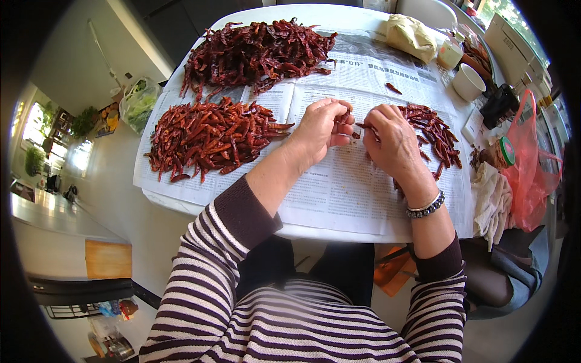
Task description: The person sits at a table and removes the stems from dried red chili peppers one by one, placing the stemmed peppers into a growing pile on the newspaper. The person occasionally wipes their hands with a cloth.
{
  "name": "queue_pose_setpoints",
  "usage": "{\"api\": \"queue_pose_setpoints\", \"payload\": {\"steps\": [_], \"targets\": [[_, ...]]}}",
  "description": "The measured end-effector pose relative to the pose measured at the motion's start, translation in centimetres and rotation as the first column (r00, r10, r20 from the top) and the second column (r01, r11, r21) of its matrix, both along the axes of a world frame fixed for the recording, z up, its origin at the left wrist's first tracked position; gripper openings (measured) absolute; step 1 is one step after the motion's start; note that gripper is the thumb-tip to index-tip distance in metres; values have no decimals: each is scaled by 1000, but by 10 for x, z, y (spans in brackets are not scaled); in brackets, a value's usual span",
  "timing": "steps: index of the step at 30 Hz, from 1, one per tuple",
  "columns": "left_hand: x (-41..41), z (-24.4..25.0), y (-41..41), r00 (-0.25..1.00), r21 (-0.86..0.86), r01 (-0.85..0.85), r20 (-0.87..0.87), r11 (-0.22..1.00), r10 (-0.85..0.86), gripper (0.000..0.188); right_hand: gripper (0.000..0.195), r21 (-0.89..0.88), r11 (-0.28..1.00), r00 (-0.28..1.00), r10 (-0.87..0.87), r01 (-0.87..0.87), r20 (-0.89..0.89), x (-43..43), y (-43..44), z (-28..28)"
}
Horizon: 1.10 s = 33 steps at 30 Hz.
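My left hand (320, 129) is raised over the newspaper (327, 190), its fingertips pinching a dark red piece of dried chili (346, 116). Close beside it, my right hand (392, 136) curls inward with the tip of a dried chili (361, 125) showing between thumb and fingers. Another small chili bit (356, 135) appears near the left fingertips; whether it is held cannot be told. Left of my left hand lies a heap of brighter red dried chilies (209, 136). Behind it rises a larger pile of dark, wrinkled chilies (258, 54). A smaller chili pile (435, 136) spreads beyond my right hand.
A single chili (393, 88) lies apart on the paper. Along the right stand a crumpled paper bag (411, 37), a white cup (468, 82), a dark bottle (501, 104), a green-lidded jar (497, 153), a cloth (492, 199) and a red plastic bag (531, 181).
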<state>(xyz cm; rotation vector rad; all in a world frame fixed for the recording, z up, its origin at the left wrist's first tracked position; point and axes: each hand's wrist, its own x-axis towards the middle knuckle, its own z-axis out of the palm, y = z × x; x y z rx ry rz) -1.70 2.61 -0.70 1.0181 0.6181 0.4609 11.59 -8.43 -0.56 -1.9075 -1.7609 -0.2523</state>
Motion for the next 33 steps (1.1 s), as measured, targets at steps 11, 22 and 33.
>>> {"api": "queue_pose_setpoints", "payload": {"steps": [11, 22, 33], "targets": [[6, -6, -1, 996, -224, 26, 88, 974, -6, 24, 9, 226, 972, 994, -46, 68, -101, 5, -2, 3], [7, -15, -5, 975, -210, 140, 199, 968, -98, 15, 13, 203, 974, 919, 164, -95, -358, -2, -5, 9], [3, -12, 7, 963, -524, 0, 229, 852, 141, 15, 26, -287, 956, 978, 0, -61, -207, 3, -20, 26]]}}
